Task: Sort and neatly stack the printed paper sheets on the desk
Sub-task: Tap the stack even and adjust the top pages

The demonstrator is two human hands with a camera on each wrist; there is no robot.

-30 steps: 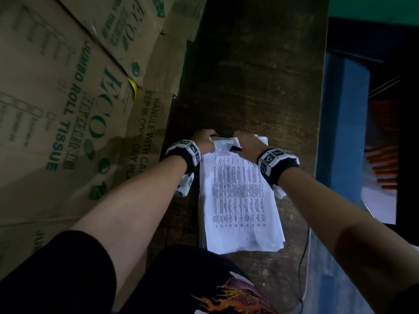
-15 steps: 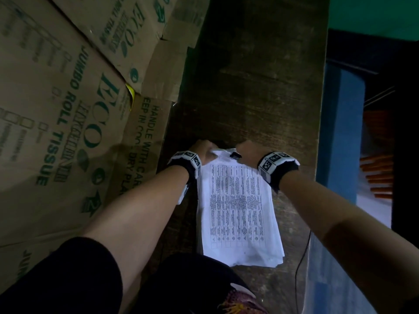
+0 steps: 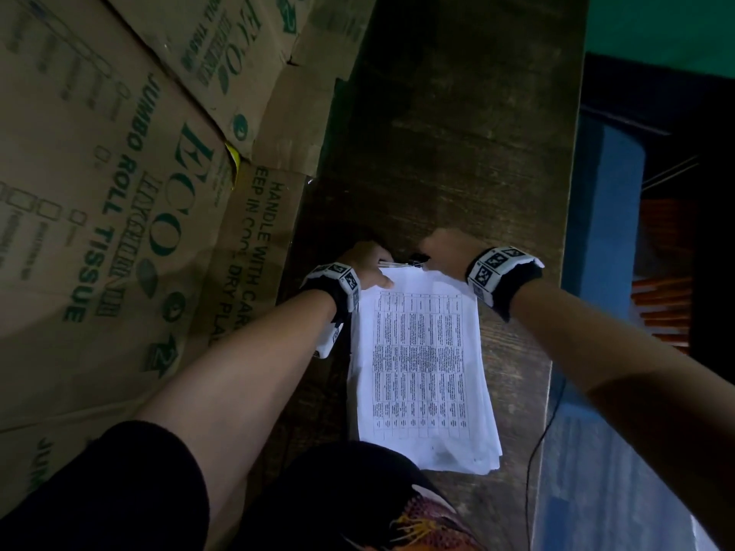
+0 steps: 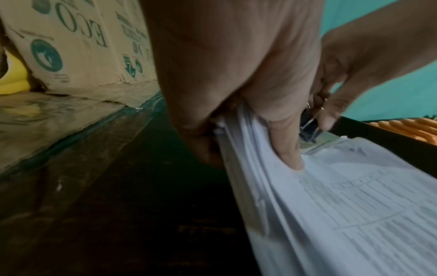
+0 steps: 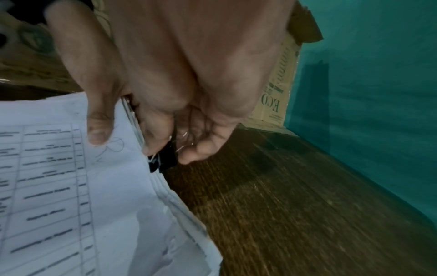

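White printed sheets [image 3: 421, 367] lie stacked on the dark wooden desk [image 3: 457, 133], edges slightly fanned. The left hand [image 3: 368, 261] pinches their far left corner, thumb on top; the right hand [image 3: 447, 248] squeezes a black binder clip [image 5: 164, 161] at the far edge.

The cardboard boxes [image 3: 119, 192] read "ECO", "JUMBO ROLL TISSUE" and "HANDLE WITH CARE"; the sheets' [image 3: 421, 363] print is illegible.

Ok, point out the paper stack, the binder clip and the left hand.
paper stack [image 3: 421, 363]: head view, printed top sheet.
binder clip [image 5: 165, 161]: right wrist view, black body.
left hand [image 4: 248, 74]: left wrist view, palm.
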